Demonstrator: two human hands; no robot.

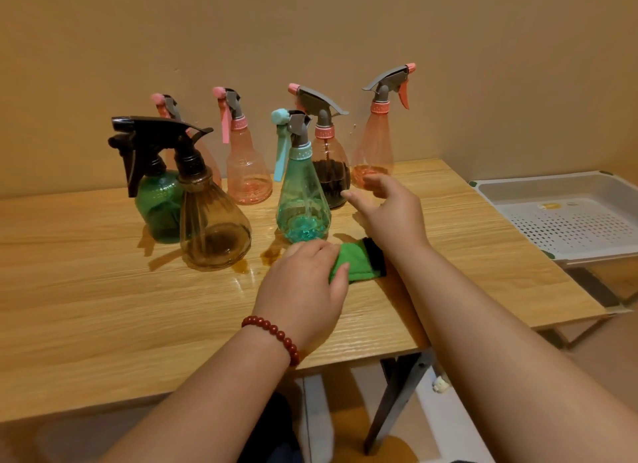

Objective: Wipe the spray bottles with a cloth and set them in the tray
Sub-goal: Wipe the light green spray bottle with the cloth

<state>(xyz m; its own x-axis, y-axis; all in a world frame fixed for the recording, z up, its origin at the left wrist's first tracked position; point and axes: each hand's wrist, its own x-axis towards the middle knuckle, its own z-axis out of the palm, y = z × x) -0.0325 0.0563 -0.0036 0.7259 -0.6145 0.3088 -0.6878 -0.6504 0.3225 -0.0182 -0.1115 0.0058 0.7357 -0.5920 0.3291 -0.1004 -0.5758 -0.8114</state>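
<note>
Left hand (303,283) clutches green cloth (359,260) on counter (103,290), just in front of teal bottle (302,200). Right hand (386,207) wide, empty, just right of it. I'd grasp one bottle low, keep it upright, and bring the cloth up.

Count:
- four pink bottles (247,172)
- one teal
- one green bottle (157,200)
- one amber bottle (214,231)
- one cloth
- one tray (518,200), far right
</note>
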